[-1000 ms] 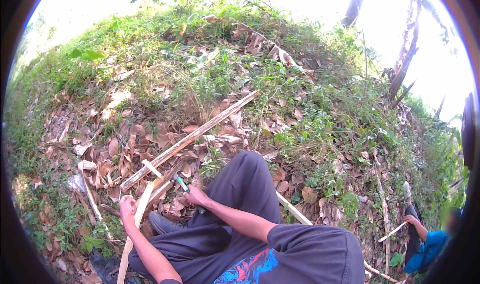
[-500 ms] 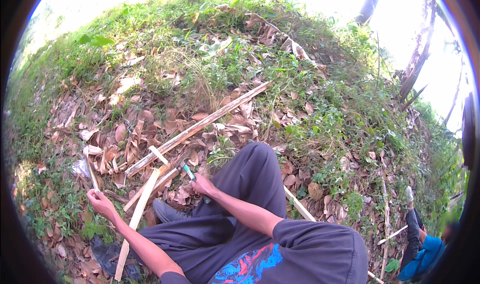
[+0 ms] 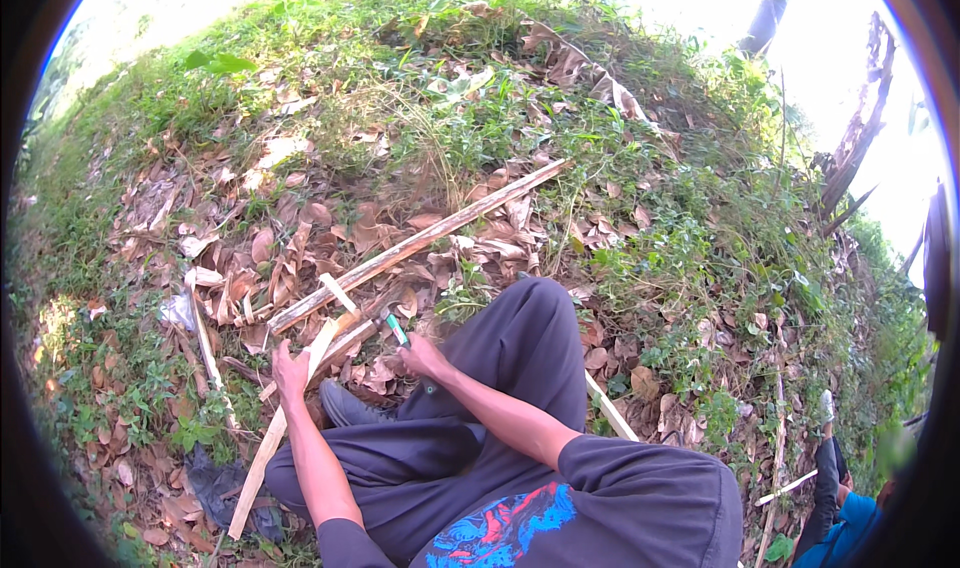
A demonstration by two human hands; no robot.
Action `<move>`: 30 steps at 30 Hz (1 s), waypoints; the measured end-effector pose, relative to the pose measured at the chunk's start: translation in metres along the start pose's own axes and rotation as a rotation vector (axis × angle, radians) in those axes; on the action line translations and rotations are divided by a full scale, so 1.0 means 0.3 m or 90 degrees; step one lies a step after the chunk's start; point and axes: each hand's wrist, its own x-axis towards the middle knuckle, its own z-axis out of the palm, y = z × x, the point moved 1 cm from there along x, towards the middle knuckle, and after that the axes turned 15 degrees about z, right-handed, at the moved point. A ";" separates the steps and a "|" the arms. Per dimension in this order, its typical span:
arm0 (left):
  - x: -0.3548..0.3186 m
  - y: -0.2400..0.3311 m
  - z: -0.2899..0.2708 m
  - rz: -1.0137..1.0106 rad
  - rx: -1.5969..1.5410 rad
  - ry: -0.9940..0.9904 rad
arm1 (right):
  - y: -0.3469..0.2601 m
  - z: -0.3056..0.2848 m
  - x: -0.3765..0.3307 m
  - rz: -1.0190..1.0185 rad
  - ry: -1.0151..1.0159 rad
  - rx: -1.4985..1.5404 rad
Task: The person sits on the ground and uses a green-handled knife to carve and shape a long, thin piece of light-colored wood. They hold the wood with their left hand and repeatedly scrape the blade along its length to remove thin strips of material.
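My left hand (image 3: pixel 291 372) has its fingers closed around the upper part of a pale flat wooden strip (image 3: pixel 256 476). That strip slants from beside my left thigh up to a short crosspiece (image 3: pixel 339 293). In my right hand (image 3: pixel 425 358) is a hammer (image 3: pixel 396 328) with a green and dark handle. Its small metal head is close to the crossed wood. A darker wooden piece (image 3: pixel 349 342) lies under the joint. Just beyond, a long rough pole (image 3: pixel 430 236) rests on the leaves.
A thin stick (image 3: pixel 205 348) and a clear plastic bag (image 3: pixel 178 311) lie to the left. Dark cloth (image 3: pixel 215 488) sits near my left knee. Another pale strip (image 3: pixel 610 408) emerges behind my right leg. A person in blue (image 3: pixel 845 528) is at far right. Dry leaves (image 3: pixel 300 233) cover the slope.
My left hand has let go of the thin stick at the left and come right onto the pale strip. My right hand still holds the hammer. The whole view has shifted slightly.
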 end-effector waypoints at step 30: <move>-0.005 -0.036 0.059 0.001 0.023 -0.134 | 0.000 -0.002 0.000 -0.008 0.002 -0.004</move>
